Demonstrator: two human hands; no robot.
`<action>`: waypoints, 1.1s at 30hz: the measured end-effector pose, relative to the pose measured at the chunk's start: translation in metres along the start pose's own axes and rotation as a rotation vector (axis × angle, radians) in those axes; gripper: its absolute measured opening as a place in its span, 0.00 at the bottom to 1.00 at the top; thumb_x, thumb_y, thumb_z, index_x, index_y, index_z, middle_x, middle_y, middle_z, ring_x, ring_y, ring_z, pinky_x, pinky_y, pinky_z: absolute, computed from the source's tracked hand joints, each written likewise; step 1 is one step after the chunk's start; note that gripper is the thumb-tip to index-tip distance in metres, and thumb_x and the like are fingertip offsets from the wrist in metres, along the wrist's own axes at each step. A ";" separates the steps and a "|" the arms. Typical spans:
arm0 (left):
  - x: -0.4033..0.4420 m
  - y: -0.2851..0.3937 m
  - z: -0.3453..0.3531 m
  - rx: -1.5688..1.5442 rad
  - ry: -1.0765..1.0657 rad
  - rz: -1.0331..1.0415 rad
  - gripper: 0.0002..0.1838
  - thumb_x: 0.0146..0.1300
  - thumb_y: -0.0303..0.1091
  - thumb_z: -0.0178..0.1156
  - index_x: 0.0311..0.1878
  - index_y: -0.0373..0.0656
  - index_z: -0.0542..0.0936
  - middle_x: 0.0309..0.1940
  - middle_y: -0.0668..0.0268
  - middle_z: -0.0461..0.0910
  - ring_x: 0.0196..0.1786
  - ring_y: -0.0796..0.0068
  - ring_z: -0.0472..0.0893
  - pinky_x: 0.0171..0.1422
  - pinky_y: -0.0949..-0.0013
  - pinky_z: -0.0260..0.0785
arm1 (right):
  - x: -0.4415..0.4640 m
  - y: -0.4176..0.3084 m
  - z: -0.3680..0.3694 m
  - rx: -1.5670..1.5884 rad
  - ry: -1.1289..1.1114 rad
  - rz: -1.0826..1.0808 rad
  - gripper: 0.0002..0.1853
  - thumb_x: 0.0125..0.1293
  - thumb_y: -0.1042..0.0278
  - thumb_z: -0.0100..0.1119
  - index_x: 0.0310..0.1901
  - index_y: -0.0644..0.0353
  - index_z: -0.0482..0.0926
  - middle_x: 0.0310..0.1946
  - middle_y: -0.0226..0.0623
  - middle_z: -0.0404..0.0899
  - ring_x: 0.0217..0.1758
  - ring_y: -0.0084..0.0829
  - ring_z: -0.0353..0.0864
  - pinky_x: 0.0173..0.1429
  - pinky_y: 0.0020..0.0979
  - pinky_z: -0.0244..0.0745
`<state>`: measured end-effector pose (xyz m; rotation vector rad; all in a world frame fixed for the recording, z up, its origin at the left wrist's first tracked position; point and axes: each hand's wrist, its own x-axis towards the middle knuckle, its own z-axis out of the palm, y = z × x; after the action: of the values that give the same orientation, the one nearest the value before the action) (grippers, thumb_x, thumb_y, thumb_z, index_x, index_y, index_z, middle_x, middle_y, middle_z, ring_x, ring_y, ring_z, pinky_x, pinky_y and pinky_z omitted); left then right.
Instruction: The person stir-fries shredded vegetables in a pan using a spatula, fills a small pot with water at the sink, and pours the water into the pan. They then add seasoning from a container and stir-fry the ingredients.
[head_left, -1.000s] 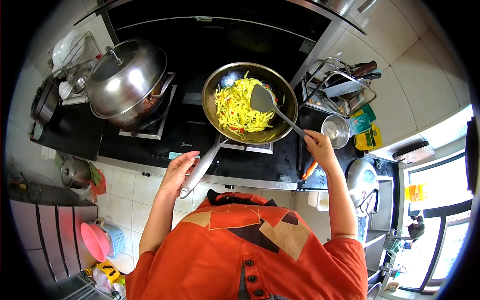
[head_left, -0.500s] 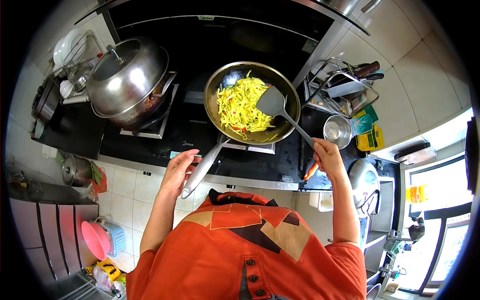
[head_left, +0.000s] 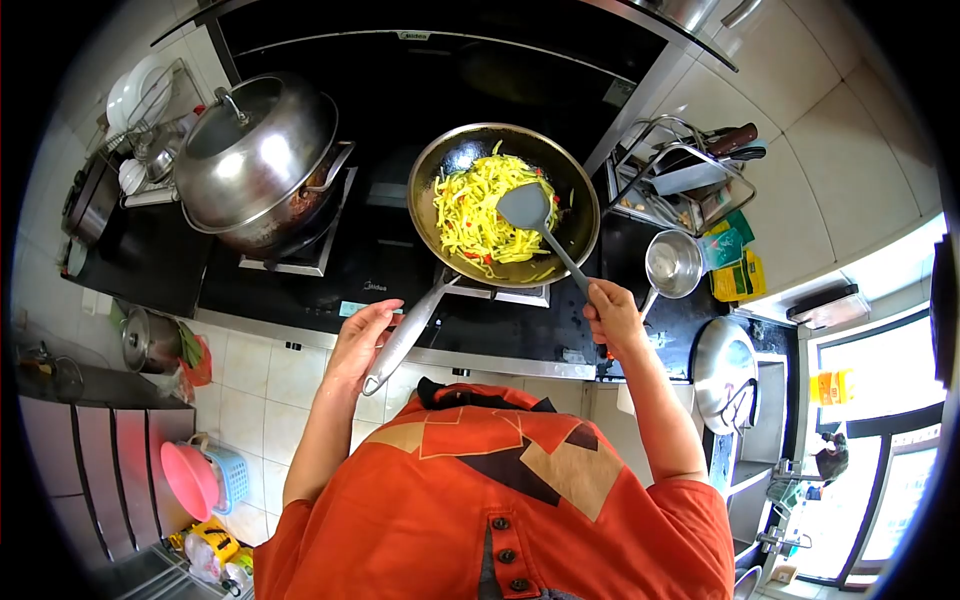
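Yellow-green shredded vegetables point(head_left: 475, 215) with red bits lie in a frying pan point(head_left: 424, 165) on the stove. My right hand point(head_left: 612, 315) is wrapped round the handle of a grey spatula point(head_left: 524, 207), whose blade rests on the right part of the shreds. Beside the pan's silver handle point(head_left: 408, 335), on its left, is my left hand point(head_left: 362, 338). Its fingers are apart and partly curved, not wrapped round the handle; whether a fingertip touches it I cannot tell.
A large lidded steel pot point(head_left: 255, 160) stands on the left burner. To the right are a knife rack point(head_left: 690, 175), a small steel saucepan point(head_left: 674, 264) and a yellow packet point(head_left: 740, 278). A round steel lid point(head_left: 725, 360) leans near the right counter edge.
My right hand has moved left and slightly up with the spatula, and its blade has shifted left over the shreds. My left hand and the pan have stayed nearly still.
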<state>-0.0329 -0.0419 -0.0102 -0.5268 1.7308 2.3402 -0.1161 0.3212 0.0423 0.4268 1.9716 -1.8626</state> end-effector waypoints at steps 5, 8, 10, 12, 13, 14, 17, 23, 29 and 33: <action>-0.001 0.001 -0.002 -0.026 0.006 -0.004 0.16 0.69 0.40 0.58 0.55 0.43 0.79 0.41 0.66 0.82 0.31 0.82 0.77 0.36 0.77 0.74 | -0.005 0.000 -0.008 -0.138 0.061 -0.067 0.16 0.74 0.62 0.48 0.59 0.57 0.72 0.21 0.26 0.66 0.14 0.12 0.52 0.15 0.18 0.47; 0.002 -0.003 -0.004 -0.024 -0.003 -0.002 0.16 0.69 0.40 0.57 0.56 0.43 0.79 0.41 0.65 0.82 0.31 0.82 0.77 0.35 0.77 0.74 | 0.000 0.003 -0.012 -0.098 0.047 -0.049 0.16 0.74 0.62 0.48 0.59 0.58 0.73 0.21 0.26 0.67 0.14 0.12 0.52 0.15 0.18 0.48; 0.002 -0.002 -0.003 -0.022 -0.007 0.004 0.16 0.69 0.40 0.57 0.56 0.43 0.79 0.42 0.65 0.81 0.31 0.82 0.77 0.35 0.76 0.74 | 0.003 0.005 -0.008 -0.055 0.033 -0.032 0.16 0.74 0.62 0.48 0.59 0.57 0.73 0.21 0.27 0.67 0.14 0.13 0.52 0.15 0.18 0.47; 0.001 0.000 -0.001 -0.027 -0.002 -0.005 0.16 0.69 0.40 0.57 0.56 0.43 0.79 0.42 0.65 0.82 0.31 0.82 0.77 0.34 0.77 0.74 | 0.003 0.006 -0.004 -0.013 0.012 -0.013 0.16 0.74 0.62 0.48 0.59 0.57 0.73 0.21 0.27 0.67 0.14 0.13 0.52 0.15 0.18 0.47; 0.001 0.001 -0.001 -0.026 -0.001 -0.004 0.16 0.69 0.40 0.57 0.56 0.43 0.79 0.42 0.65 0.82 0.31 0.82 0.77 0.34 0.77 0.74 | 0.000 0.006 -0.002 -0.022 0.001 -0.009 0.17 0.74 0.62 0.49 0.60 0.57 0.72 0.21 0.27 0.67 0.14 0.13 0.52 0.15 0.18 0.47; 0.001 0.001 -0.002 -0.029 -0.001 -0.002 0.16 0.69 0.39 0.57 0.55 0.43 0.79 0.41 0.65 0.82 0.30 0.82 0.77 0.34 0.77 0.74 | -0.002 0.006 -0.002 -0.031 -0.008 -0.004 0.17 0.74 0.62 0.49 0.60 0.56 0.72 0.21 0.27 0.67 0.14 0.13 0.52 0.15 0.18 0.47; 0.002 0.000 -0.002 -0.042 -0.007 0.000 0.16 0.69 0.39 0.57 0.55 0.43 0.79 0.41 0.66 0.82 0.30 0.83 0.77 0.33 0.78 0.74 | -0.009 0.005 -0.003 -0.038 -0.001 0.015 0.17 0.74 0.61 0.49 0.60 0.56 0.72 0.21 0.26 0.66 0.14 0.13 0.53 0.16 0.18 0.47; 0.001 -0.001 -0.001 -0.043 -0.005 0.001 0.15 0.69 0.39 0.57 0.55 0.44 0.79 0.41 0.65 0.82 0.30 0.83 0.77 0.33 0.78 0.73 | -0.006 0.010 0.000 0.036 -0.035 0.032 0.17 0.74 0.61 0.49 0.59 0.57 0.72 0.22 0.27 0.67 0.15 0.13 0.53 0.16 0.18 0.48; -0.001 -0.001 -0.007 -0.064 -0.004 -0.001 0.15 0.70 0.39 0.56 0.55 0.45 0.78 0.41 0.66 0.82 0.31 0.83 0.77 0.33 0.78 0.72 | -0.018 0.008 -0.005 0.140 -0.084 0.059 0.18 0.73 0.63 0.49 0.60 0.62 0.70 0.22 0.28 0.68 0.14 0.14 0.56 0.15 0.19 0.49; -0.003 0.000 -0.007 -0.057 -0.002 -0.008 0.15 0.70 0.40 0.56 0.55 0.46 0.79 0.42 0.66 0.82 0.33 0.83 0.77 0.33 0.77 0.71 | -0.021 0.010 -0.009 0.170 -0.098 0.062 0.18 0.73 0.63 0.49 0.60 0.62 0.70 0.22 0.29 0.68 0.15 0.14 0.56 0.16 0.18 0.49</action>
<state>-0.0291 -0.0487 -0.0112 -0.5389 1.6623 2.3905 -0.0939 0.3317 0.0442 0.4316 1.7249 -1.9809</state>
